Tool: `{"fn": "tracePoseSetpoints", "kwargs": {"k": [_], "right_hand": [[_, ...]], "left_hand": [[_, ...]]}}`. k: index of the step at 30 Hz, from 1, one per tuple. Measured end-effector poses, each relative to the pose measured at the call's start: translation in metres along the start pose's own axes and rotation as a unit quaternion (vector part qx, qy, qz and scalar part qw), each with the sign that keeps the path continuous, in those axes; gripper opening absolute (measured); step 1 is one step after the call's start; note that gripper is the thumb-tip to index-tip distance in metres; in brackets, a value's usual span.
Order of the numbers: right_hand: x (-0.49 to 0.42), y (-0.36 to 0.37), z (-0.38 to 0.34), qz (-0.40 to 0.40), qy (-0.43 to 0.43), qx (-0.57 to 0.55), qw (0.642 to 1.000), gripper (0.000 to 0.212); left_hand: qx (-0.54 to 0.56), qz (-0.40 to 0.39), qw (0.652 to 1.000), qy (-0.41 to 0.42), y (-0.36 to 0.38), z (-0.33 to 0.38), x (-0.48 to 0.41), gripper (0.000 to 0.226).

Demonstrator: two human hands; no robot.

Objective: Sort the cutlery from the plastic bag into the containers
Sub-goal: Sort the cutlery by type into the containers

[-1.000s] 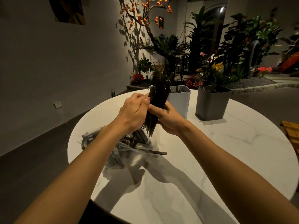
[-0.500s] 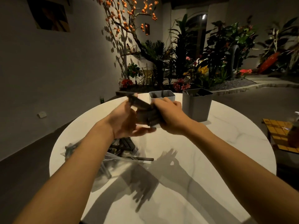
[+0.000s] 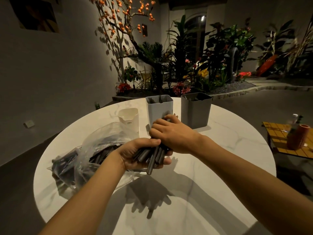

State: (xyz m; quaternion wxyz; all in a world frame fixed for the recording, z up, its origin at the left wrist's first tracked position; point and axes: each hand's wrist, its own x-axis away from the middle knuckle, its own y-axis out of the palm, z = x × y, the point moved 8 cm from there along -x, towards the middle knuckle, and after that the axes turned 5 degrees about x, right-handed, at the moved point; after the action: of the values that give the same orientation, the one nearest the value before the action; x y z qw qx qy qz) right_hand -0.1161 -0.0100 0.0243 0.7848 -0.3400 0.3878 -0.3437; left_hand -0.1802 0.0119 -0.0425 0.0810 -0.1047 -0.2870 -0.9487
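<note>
Head view: clear plastic bag of dark cutlery lies at left; left hand, fingers curled, cradles a bundle of dark grey cutlery handles; right hand clamps over it, before a white square container, pale grey container and dark grey container.

Table: round white marble top with grey veining, directly in front of me.
Wall: plain grey wall to my left; a dark picture hangs high on it, and a small socket plate sits low.
Tree: bare branches bearing orange fruits, casting shadows on the wall.
Planting bed: beyond the table; dense dark foliage with red, pink and yellow flowers.
Side table: yellow tiled top, to my right, apart from the marble top.
On side table: upright orange-brown cylinder; blurred bottle behind it.
</note>
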Motion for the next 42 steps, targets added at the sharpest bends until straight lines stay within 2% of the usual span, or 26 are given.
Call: {"fn": "tracePoseSetpoints", "kwargs": {"k": [5,8,11,16,18,20,22,23,25,26,27,28,31,38,42], "right_hand": [[0.0,0.014,-0.007,-0.01,-0.028,0.023,0.999,0.043],[-0.001,0.018,-0.001,-0.003,0.003,0.014,1.0,0.043],[0.001,0.021,0.005,0.005,0.037,-0.004,0.999,0.046],[0.009,0.033,0.015,-0.016,0.107,0.012,0.994,0.082],[0.014,0.032,0.026,-0.009,0.169,0.016,0.985,0.101],[0.022,0.031,0.04,-0.008,0.259,-0.011,0.966,0.108],[0.036,0.03,0.055,0.058,0.378,-0.096,0.919,0.095],[0.046,0.034,0.062,0.101,0.446,-0.176,0.872,0.079],[0.06,0.058,0.065,0.133,0.545,-0.404,0.723,0.043],[0.06,0.073,0.057,0.113,0.554,-0.502,0.654,0.039],[0.057,0.084,0.048,0.092,0.543,-0.566,0.614,0.041],[0.055,0.09,0.042,0.081,0.524,-0.594,0.605,0.039],[0.053,0.096,0.036,0.119,0.492,-0.63,0.589,0.026],[0.039,0.114,0.033,0.158,0.473,-0.7,0.511,0.027],[0.037,0.121,0.028,0.157,0.472,-0.711,0.497,0.027]], "left_hand": [[0.001,0.039,0.999,-0.01,-0.008,-0.008,-0.007,0.041],[0.007,0.085,0.996,-0.018,-0.011,-0.009,-0.014,0.019],[-0.007,0.111,0.994,-0.009,-0.012,-0.012,-0.023,0.016],[-0.032,0.141,0.989,0.038,-0.022,-0.02,-0.034,0.021],[-0.024,0.151,0.987,0.059,-0.025,-0.02,-0.038,0.022],[-0.015,0.174,0.981,0.084,-0.031,-0.018,-0.041,0.026],[-0.009,0.194,0.975,0.11,-0.037,-0.013,-0.042,0.031],[-0.008,0.201,0.972,0.123,-0.039,-0.011,-0.042,0.032],[-0.002,0.2,0.969,0.145,-0.041,-0.006,-0.043,0.031],[-0.002,0.194,0.969,0.153,-0.04,-0.004,-0.043,0.029],[-0.008,0.188,0.969,0.161,-0.039,-0.003,-0.045,0.026],[-0.02,0.187,0.968,0.166,-0.038,-0.002,-0.045,0.022],[-0.038,0.199,0.963,0.177,-0.043,0.0,-0.048,0.017],[-0.026,0.218,0.949,0.224,-0.06,0.004,-0.052,0.022],[-0.028,0.235,0.944,0.228,-0.072,0.003,-0.052,0.025]]}}
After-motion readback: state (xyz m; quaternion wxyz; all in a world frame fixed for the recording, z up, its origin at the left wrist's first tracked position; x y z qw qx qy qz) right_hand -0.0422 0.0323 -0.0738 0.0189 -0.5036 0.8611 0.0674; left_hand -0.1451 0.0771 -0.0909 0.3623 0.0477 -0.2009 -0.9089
